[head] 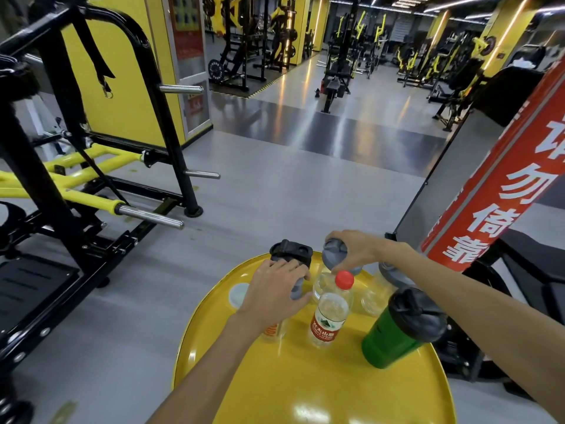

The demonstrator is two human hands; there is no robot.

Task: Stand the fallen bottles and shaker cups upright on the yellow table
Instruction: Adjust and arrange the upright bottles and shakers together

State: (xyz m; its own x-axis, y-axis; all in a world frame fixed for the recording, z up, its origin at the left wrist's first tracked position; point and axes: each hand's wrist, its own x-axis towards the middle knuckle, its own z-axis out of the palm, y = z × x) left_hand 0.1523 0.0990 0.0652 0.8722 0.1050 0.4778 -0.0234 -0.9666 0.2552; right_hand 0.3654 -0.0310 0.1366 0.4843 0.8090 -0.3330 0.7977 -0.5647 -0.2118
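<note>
A grey gym floor is stretching back, shining under ceiling strip lights. A black and yellow plate-loaded machine is standing at left before a yellow wall. A red banner with white Chinese characters is leaning at right. More weight machines are crowding the far room.

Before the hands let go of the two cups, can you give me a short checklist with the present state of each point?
1. Left hand holds the black-lidded shaker cup: ok.
2. Right hand holds the grey lid of a clear shaker cup: ok.
3. Both held cups fully upright, bases flat: cannot tell.
4. Red-capped water bottle standing: ok.
5. Green shaker cup standing: ok.
6. Bottle with orange label under the left forearm upright: cannot tell.
</note>
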